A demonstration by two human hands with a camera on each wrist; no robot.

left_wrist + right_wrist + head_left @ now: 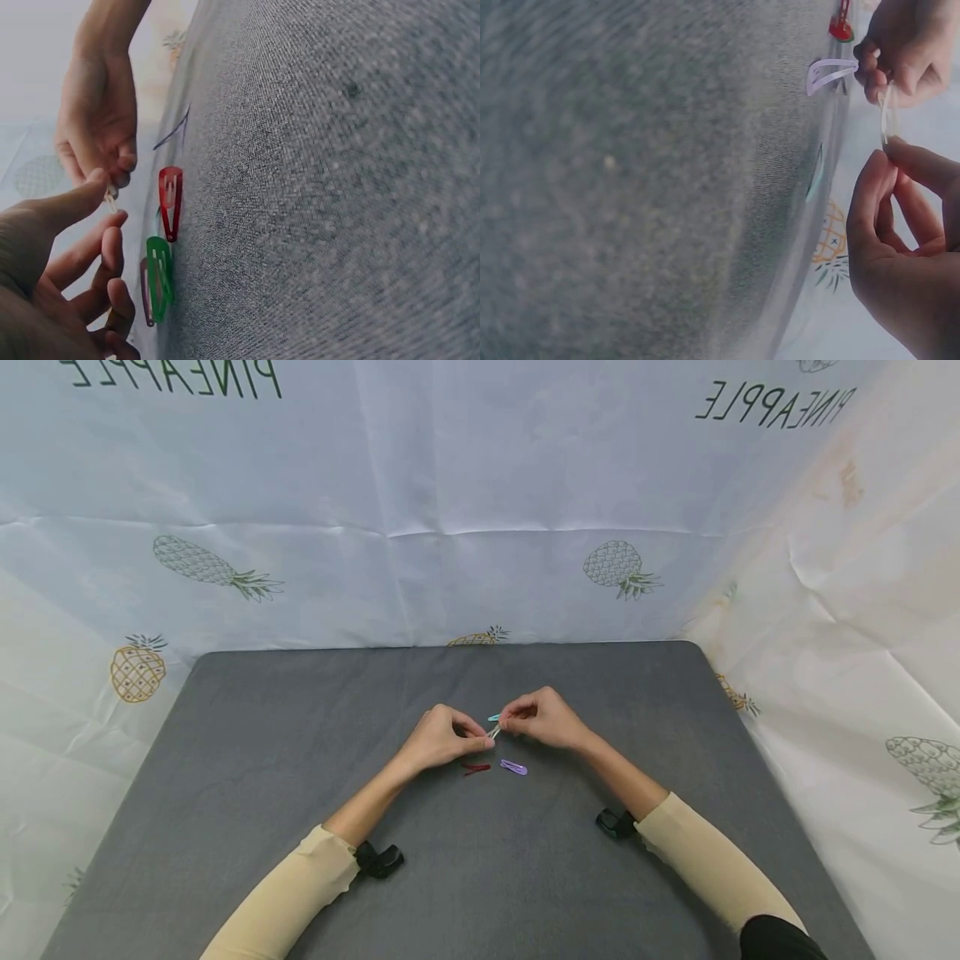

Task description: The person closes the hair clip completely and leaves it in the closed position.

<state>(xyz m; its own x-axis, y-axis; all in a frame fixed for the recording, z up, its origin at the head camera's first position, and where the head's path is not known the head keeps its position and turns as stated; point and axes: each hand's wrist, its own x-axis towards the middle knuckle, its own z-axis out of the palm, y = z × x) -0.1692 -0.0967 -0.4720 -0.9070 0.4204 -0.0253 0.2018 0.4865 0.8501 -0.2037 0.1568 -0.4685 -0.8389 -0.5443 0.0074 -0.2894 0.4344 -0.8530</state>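
Observation:
A cream snap hair clip (493, 732) is stretched between both hands above the table. My left hand (444, 737) pinches one end between thumb and forefinger, its other fingers loosely bent in the left wrist view. The opposite end is in the fingertips of my right hand (904, 217). Just below the hands lie a red clip (476, 769) and a purple clip (513, 767). A turquoise clip (493, 717) shows beyond them, partly covered by the right hand. In the left wrist view a green clip (159, 277) overlaps a dark reddish clip (145, 292).
A grey cloth-covered table (480, 877) lies under the arms. Behind it hangs a white sheet (480, 460) printed with pineapples, which also runs along the sides. Black wrist devices (380, 860) are strapped at both cuffs.

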